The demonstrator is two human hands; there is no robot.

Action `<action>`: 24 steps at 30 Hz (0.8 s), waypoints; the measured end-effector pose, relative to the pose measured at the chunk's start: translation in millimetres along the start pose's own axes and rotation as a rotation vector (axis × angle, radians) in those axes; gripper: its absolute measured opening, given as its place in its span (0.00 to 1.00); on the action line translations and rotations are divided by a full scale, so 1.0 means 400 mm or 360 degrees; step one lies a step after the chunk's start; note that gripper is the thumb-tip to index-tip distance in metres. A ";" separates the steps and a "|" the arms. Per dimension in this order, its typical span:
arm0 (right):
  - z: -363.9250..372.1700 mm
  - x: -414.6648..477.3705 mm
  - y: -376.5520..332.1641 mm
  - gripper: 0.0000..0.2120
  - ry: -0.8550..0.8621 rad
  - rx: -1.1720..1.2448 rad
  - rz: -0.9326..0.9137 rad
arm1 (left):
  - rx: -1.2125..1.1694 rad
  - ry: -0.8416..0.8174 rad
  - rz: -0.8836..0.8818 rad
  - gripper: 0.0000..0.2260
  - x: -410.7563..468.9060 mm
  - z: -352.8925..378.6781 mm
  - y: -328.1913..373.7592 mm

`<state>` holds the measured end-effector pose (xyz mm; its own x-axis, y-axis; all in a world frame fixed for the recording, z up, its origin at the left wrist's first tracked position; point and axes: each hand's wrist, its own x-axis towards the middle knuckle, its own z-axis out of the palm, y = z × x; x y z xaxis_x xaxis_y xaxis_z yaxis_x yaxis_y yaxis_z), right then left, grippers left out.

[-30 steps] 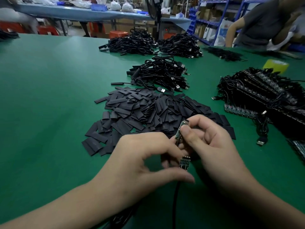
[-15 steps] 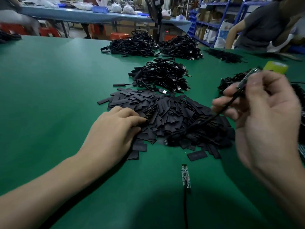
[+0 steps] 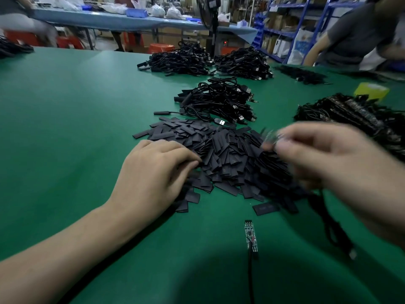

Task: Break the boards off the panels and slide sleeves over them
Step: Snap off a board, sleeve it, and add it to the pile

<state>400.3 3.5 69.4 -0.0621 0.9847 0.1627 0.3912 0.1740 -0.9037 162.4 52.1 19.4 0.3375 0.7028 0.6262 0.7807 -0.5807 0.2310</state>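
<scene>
A heap of flat black sleeves lies mid-table. My left hand rests palm down on its left edge, fingertips curled down onto the sleeves. Blurred by motion, my right hand hovers over the right side of the heap and pinches a small circuit board whose black cable trails down to the table. A second small board on a black cable lies flat on the green table in front of me, apart from both hands. Panels of boards with cables are piled at the right.
Bundles of black USB cables lie behind the sleeves and further back. A yellow tape roll stands far right. Another person works at the far right corner. A fan stand rises behind the table.
My right hand dropped from head height toward the sleeve heap with its board. My left hand stayed on the heap's left edge; the other board stayed on the table.
</scene>
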 end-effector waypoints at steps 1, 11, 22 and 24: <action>-0.014 0.008 -0.018 0.05 -0.0107 0.0040 0.0023 | -0.0082 0.0067 0.0009 0.05 -0.003 -0.003 0.009; 0.087 -0.036 0.045 0.11 -0.0373 0.1056 0.0703 | -0.0398 0.0068 0.0383 0.08 -0.023 0.000 0.048; 0.056 -0.030 0.065 0.15 -0.0321 0.0149 0.0158 | -0.0579 -0.0113 0.0079 0.12 -0.020 0.003 0.046; 0.053 -0.027 0.069 0.13 -0.0324 0.0199 0.0184 | -0.0591 -0.0081 0.0035 0.11 -0.019 0.003 0.047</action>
<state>392.4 -2.3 34.5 -0.2122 0.9771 -0.0159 0.2905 0.0476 -0.9557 175.1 36.3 18.2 0.3850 0.7025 0.5985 0.5322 -0.6988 0.4780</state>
